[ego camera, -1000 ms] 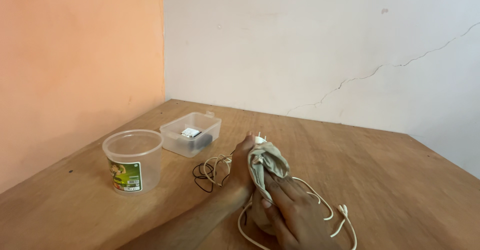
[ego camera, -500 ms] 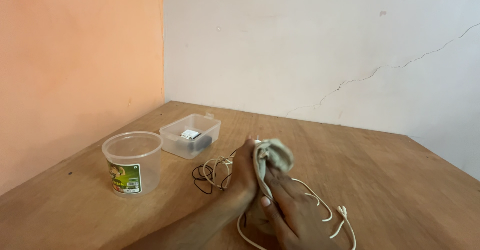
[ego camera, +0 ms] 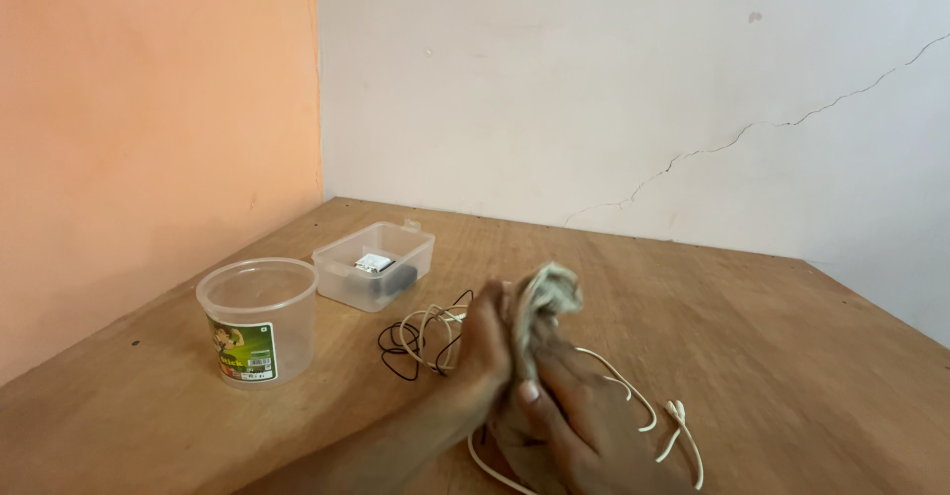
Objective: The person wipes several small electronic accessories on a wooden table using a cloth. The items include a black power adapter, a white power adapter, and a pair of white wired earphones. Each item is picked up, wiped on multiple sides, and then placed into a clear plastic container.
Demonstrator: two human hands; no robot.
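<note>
My left hand (ego camera: pixel 485 342) and my right hand (ego camera: pixel 576 418) meet low in the middle of the view, above the wooden table (ego camera: pixel 772 346). They press a crumpled beige cloth (ego camera: pixel 545 294) between them. The cloth bunches up above my fingers and hides whatever my left hand grips under it. My right hand's fingers lie over the cloth and pinch it. A white cable (ego camera: pixel 645 418) runs from under my hands, loops to the right and ends in a small connector. A thin black cable (ego camera: pixel 396 343), tangled with more white cable, lies just left of my left hand.
A round clear plastic tub (ego camera: pixel 257 319) with a green label stands at the left. Behind it a rectangular clear plastic box (ego camera: pixel 374 263) holds small dark and white items. An orange wall rises at the left and a cracked white wall at the back.
The cloth has slid up over the white pronged plug that showed at my left fingertips a second ago. Both hands have shifted slightly and the cloth is bunched higher.
</note>
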